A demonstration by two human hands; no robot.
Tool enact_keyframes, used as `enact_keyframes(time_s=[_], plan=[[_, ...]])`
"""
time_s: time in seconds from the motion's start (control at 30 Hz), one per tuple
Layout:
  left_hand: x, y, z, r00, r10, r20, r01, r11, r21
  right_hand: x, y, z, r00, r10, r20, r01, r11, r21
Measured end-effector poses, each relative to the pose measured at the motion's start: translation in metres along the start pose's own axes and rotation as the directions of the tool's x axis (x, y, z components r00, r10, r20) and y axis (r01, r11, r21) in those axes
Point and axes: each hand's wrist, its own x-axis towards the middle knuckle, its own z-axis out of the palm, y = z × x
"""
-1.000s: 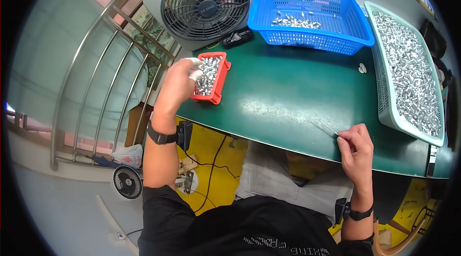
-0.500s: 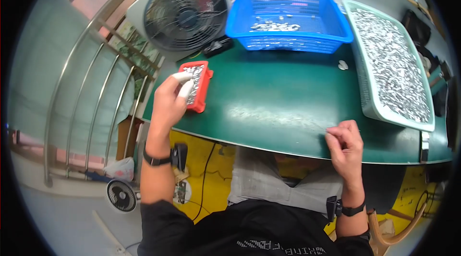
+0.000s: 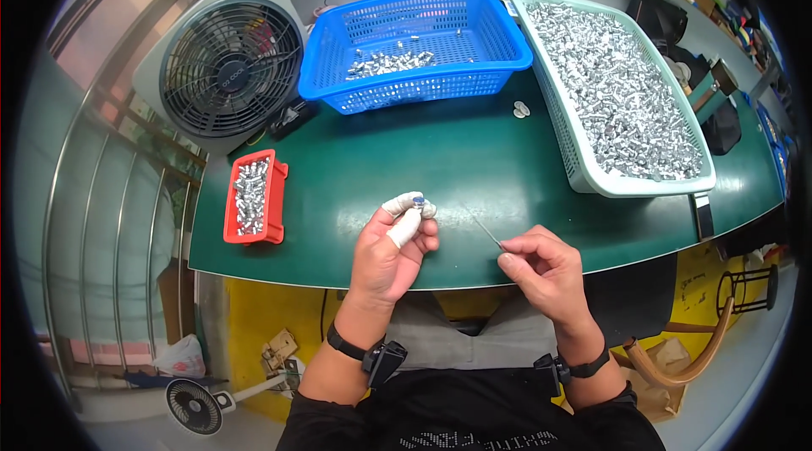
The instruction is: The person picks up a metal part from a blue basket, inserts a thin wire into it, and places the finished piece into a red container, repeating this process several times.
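My left hand, with white coverings on its fingertips, pinches a small silvery metal piece with a bluish end above the table's near middle. Across from it, my right hand grips a thin, needle-like rod between thumb and fingers. The rod slants up and left toward the metal piece, and its tip is apart from it. To the left stands a red bin holding many small silvery metal parts.
At the back of the green table sits a blue basket with some metal parts inside. A pale green basket, heaped with such parts, stands right. Small oval pieces lie between. A box fan stands far left.
My left hand has moved right from over the red bin and now holds a metal piece. My right hand has come inward, its thin rod now visible. The head view has shifted.
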Motion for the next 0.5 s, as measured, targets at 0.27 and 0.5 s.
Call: enact_keyframes(time_s=[0.27, 0.5], plan=[[0.015, -0.009, 0.004, 1.0, 0.025, 0.011, -0.025, 1.0, -0.011, 0.016, -0.001, 0.004, 0.994, 0.006, 0.107, -0.01, 0.999, 0.033], [0.011, -0.006, 0.008, 1.0, 0.011, 0.014, -0.012, 0.998, 0.06, 0.014, 0.001, 0.002, 0.993, 0.053, 0.102, -0.063, 0.994, 0.092]])
